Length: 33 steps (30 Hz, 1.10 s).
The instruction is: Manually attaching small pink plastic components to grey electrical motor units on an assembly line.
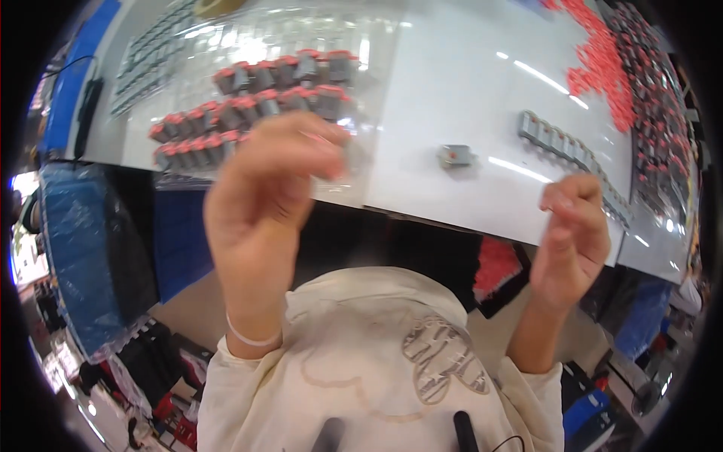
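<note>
My left hand (275, 169) is raised in front of a clear plastic tray (369, 83), its fingers bent and slightly blurred. Whether anything sits between its fingertips I cannot make out. In the tray stand several small grey blocks with red caps (260, 75), set in rows. My right hand (576, 245) hovers over the table's front edge with loosely curled fingers, the thumb apart from the index finger and nothing visible in between. Beyond it, a line of uncapped grey blocks (561, 143) runs slantwise on the white table. A single grey block (455, 156) lies between my hands.
Loose red caps (602, 68) are heaped at the far right of the white tabletop (452, 90). Beside them lie many dark grey and red pieces (663, 128). A roll of tape (217, 6) is at the back left. Below the table edge, a container holds red pieces (495, 267).
</note>
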{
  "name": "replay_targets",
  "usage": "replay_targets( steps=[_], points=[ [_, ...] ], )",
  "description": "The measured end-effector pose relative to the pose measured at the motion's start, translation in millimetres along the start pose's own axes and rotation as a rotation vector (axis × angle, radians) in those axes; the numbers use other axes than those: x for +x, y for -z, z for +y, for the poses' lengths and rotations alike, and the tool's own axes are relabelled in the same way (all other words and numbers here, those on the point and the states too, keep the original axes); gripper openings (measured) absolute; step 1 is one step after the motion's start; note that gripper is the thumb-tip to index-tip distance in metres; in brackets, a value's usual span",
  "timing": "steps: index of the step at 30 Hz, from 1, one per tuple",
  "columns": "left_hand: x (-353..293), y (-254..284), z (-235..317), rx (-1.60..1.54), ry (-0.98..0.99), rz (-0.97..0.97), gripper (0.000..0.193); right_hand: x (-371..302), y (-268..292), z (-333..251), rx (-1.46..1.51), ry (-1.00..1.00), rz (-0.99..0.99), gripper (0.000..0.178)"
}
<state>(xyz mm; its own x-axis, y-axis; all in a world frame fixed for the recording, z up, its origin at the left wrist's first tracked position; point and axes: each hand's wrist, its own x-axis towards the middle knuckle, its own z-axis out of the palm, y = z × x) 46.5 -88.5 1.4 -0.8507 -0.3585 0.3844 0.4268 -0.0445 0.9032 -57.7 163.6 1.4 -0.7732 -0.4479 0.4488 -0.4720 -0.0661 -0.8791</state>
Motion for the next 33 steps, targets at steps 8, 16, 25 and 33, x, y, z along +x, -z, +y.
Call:
replay_targets(
  steps=[8, 16, 25, 33],
  points=[
    [48.3, 91.5, 43.6, 0.545, 0.025, 0.409, 0.021, -21.8, 34.2, -3.3, -0.117, -0.135, 0.097, 0.01],
    [71.4, 115.9, 22.7, 0.773, 0.325, 0.116, 0.017, -29.7, 37.3, -6.1, -0.249, -0.212, 0.11, 0.011],
    [75.8, 123.7, 20.8, 1.124, 0.2, -0.168, 0.019, -24.5, 32.5, -9.2, -0.354, -0.235, 0.05, 0.013],
    [49.2, -6.1, 25.5, 1.001, -0.026, -0.266, 0.022, -6.4, 35.6, -7.9, -0.324, -0.154, 0.028, 0.014]
  ],
)
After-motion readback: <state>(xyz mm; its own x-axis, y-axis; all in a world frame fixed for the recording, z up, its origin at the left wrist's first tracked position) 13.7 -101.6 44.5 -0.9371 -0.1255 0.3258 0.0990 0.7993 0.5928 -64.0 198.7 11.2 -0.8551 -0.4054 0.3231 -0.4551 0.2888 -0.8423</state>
